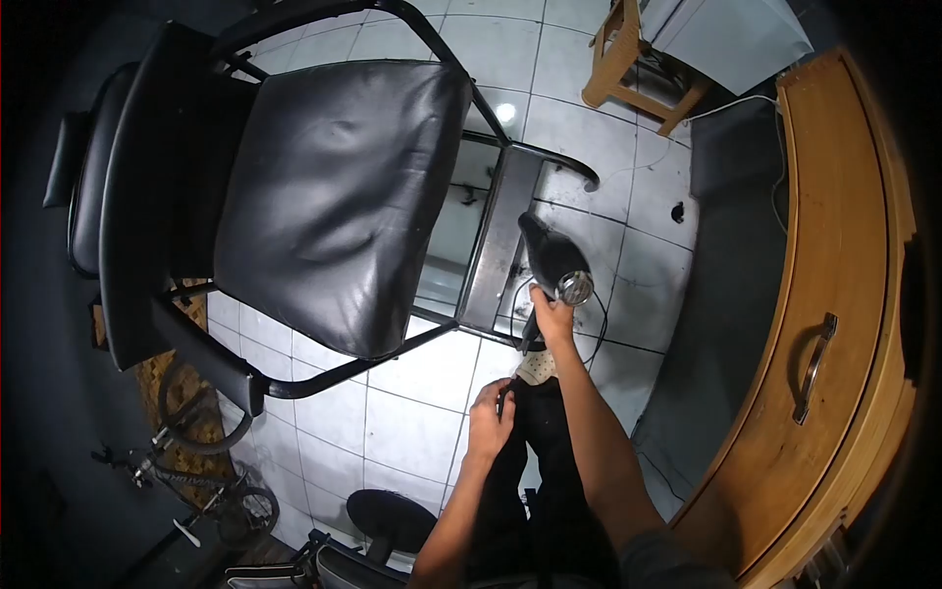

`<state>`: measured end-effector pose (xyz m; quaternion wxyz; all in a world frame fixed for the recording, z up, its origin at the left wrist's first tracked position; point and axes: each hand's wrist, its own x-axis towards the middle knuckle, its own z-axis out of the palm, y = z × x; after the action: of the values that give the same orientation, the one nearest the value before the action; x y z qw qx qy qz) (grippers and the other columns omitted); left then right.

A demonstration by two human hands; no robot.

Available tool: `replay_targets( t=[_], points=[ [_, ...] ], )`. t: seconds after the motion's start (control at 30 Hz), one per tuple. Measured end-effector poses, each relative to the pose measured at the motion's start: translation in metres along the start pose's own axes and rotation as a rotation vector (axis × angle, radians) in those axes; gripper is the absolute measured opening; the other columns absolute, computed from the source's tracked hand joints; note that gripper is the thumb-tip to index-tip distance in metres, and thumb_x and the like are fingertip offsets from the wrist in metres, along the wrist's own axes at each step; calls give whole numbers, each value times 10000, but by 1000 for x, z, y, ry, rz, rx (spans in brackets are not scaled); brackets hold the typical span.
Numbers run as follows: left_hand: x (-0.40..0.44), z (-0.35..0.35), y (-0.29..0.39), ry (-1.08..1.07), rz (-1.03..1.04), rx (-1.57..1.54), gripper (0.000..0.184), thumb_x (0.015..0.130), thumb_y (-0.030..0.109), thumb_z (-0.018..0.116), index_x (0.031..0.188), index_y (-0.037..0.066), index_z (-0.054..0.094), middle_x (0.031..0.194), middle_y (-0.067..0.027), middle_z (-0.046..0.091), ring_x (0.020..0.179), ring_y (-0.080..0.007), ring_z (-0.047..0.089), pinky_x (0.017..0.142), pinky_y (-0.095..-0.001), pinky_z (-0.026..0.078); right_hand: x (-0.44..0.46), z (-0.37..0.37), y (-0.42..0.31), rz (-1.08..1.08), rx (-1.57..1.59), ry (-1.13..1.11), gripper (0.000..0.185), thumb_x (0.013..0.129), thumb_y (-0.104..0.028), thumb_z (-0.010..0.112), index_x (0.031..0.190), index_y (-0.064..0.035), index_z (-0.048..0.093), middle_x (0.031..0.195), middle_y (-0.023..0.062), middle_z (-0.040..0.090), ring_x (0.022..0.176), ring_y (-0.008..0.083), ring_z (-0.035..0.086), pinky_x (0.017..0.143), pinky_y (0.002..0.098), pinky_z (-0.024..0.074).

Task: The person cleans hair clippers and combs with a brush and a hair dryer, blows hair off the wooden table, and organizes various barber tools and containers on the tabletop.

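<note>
My right hand is closed around the handle of a black hair dryer. The dryer's narrow nozzle points away from me, and its round silver rear faces up. A dark cord loops beside it. Lower and to the left, my left hand is curled around a slim dark object; the fingers hide most of it, so I cannot tell its kind. Just beyond my left fingertips shows a beige, dotted surface, possibly a perforated shoe at the end of my black trousers.
A black padded salon chair with a metal footrest fills the left and centre. On the right stands a wooden drawer unit with a metal handle. A wooden stool is at the back; a bicycle is at lower left. White tiles cover the floor.
</note>
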<state>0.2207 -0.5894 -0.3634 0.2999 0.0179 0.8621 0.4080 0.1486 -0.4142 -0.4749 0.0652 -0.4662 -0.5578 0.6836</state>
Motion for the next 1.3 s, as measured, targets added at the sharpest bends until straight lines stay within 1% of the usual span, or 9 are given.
replay_targets(
  t=[0.17, 0.33, 0.57, 0.7, 0.87, 1.1, 1.2, 1.23, 1.3],
  points=[
    [-5, -1, 4, 10, 7, 1, 280, 940, 99, 593, 1199, -1, 629, 1142, -228, 653, 992, -332, 675, 856, -387, 564, -7, -18, -2, 17, -239, -120, 267, 792, -222, 683, 922, 10, 672, 693, 43, 657, 617, 134, 627, 586, 296, 472],
    [-12, 2, 3, 4, 75, 3, 282, 942, 101, 594, 1203, -2, 627, 1141, -233, 651, 992, -343, 673, 854, -397, 562, -39, -31, 66, -356, -477, -178, 382, 777, -266, 719, 1027, 17, 657, 712, 74, 682, 600, 162, 642, 600, 335, 512],
    [-14, 7, -5, 21, 94, -3, 287, 942, 91, 593, 1211, -7, 618, 1135, -236, 650, 985, -338, 676, 848, -399, 561, 23, 17, 27, -158, -292, -104, 259, 833, -264, 713, 916, -23, 666, 591, 9, 565, 525, 120, 521, 510, 323, 425],
    [-19, 10, 0, 22, 9, -80, 280, 944, 81, 592, 1211, 0, 617, 1122, -222, 653, 971, -309, 685, 820, -378, 566, 75, 36, 4, -193, -241, -32, 304, 860, -205, 713, 1048, 17, 624, 817, 71, 672, 630, 116, 622, 562, 286, 489],
    [-33, 3, 0, 49, -63, -132, 292, 960, 91, 580, 1238, 4, 597, 1140, -219, 645, 974, -303, 686, 828, -374, 563, 47, 30, 20, -200, -374, -46, 310, 813, -277, 728, 936, -3, 654, 715, 93, 662, 633, 173, 640, 580, 341, 501],
    [-62, -14, 1, 6, -240, -194, 455, 977, 244, 589, 1343, -5, 484, 1124, -230, 663, 995, -254, 679, 846, -372, 537, -123, -37, 66, 41, -808, -328, 538, 719, -352, 775, 1081, 2, 591, 962, 237, 689, 935, 420, 668, 816, 486, 533],
    [-67, -36, -8, -86, -344, -178, 475, 1010, 328, 508, 1339, -14, 483, 1099, -228, 670, 995, -247, 669, 847, -354, 525, -224, -66, 23, 18, -723, -173, 551, 713, -319, 785, 1108, -15, 549, 966, 226, 690, 940, 434, 660, 821, 518, 521],
    [-62, -37, -25, -81, -226, -172, 473, 1040, 397, 441, 1324, 23, 507, 1040, -112, 638, 889, -175, 626, 707, -296, 509, -250, -73, 5, 57, -805, -125, 635, 713, -347, 779, 1192, -17, 524, 991, 238, 686, 955, 449, 651, 843, 526, 518],
    [-47, -43, -26, -196, -231, -262, 467, 1040, 407, 437, 1296, 29, 535, 999, -85, 637, 831, -169, 611, 682, -285, 497, -287, -89, -24, 60, -699, -55, 751, 731, -367, 760, 1344, -36, 479, 1041, 281, 666, 974, 479, 635, 865, 538, 512]
  ],
)
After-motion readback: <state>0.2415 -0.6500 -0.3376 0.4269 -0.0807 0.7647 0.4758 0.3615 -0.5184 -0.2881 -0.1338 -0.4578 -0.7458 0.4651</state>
